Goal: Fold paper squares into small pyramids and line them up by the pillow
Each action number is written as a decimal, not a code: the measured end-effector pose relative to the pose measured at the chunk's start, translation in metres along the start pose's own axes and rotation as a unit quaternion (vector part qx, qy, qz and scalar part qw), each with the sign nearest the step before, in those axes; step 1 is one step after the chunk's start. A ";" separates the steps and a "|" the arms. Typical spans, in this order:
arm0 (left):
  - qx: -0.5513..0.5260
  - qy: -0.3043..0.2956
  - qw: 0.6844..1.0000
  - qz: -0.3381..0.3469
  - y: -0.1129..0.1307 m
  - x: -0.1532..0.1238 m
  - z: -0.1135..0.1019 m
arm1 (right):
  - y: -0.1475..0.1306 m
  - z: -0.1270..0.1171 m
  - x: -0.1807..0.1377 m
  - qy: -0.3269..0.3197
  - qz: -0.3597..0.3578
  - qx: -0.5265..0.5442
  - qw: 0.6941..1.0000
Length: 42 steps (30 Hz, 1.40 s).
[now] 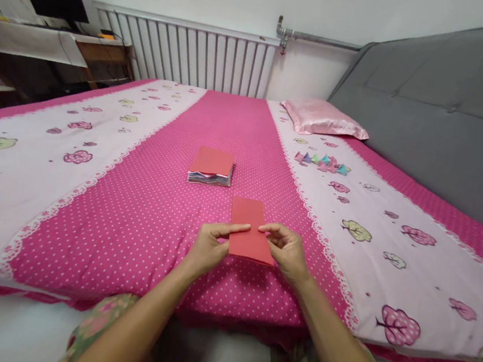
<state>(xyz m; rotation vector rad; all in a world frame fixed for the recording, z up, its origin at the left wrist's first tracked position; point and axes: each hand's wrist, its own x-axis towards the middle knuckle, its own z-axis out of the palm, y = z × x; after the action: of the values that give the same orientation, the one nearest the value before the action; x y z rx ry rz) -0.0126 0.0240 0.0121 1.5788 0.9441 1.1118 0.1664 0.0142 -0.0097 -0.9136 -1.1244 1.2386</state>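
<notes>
A folded red paper (249, 222) lies on the pink dotted bedsheet (141, 216) near the bed's front edge. My left hand (210, 247) rests on the paper's left side, index finger stretched across it and the other fingers curled. My right hand (286, 249) pinches the paper's right edge between thumb and fingers. Farther back on the sheet sits a stack of paper squares (211, 167) with a red sheet on top.
Several small folded paper pieces (322, 162) in pink, green and blue lie in a row to the right. A pink pillow (322, 119) lies by the grey headboard (440, 116). A white radiator (186, 53) and a desk (43, 42) stand behind the bed.
</notes>
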 end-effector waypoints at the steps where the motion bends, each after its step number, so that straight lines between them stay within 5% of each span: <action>1: 0.014 0.007 1.000 0.012 -0.001 0.000 -0.001 | 0.000 0.001 0.000 0.002 -0.004 -0.006 1.000; 8: 0.034 0.012 0.998 0.052 0.001 0.001 0.005 | -0.007 0.007 -0.001 0.031 -0.051 -0.053 0.997; 19: -0.137 0.096 0.983 -0.078 -0.003 -0.002 0.020 | 0.002 0.016 -0.010 0.103 -0.083 -0.086 0.987; 27: -0.234 0.105 0.963 -0.080 -0.001 -0.001 0.023 | 0.007 0.022 -0.011 0.151 -0.049 -0.007 0.987; 42: -0.217 0.137 0.957 -0.134 0.002 0.004 0.009 | 0.004 0.017 -0.010 0.053 -0.023 -0.074 0.996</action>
<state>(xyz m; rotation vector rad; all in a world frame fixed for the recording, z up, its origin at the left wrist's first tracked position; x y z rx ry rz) -0.0024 0.0249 0.0134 0.9288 0.9778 1.2592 0.1490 0.0041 -0.0109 -1.0477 -1.1580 1.0681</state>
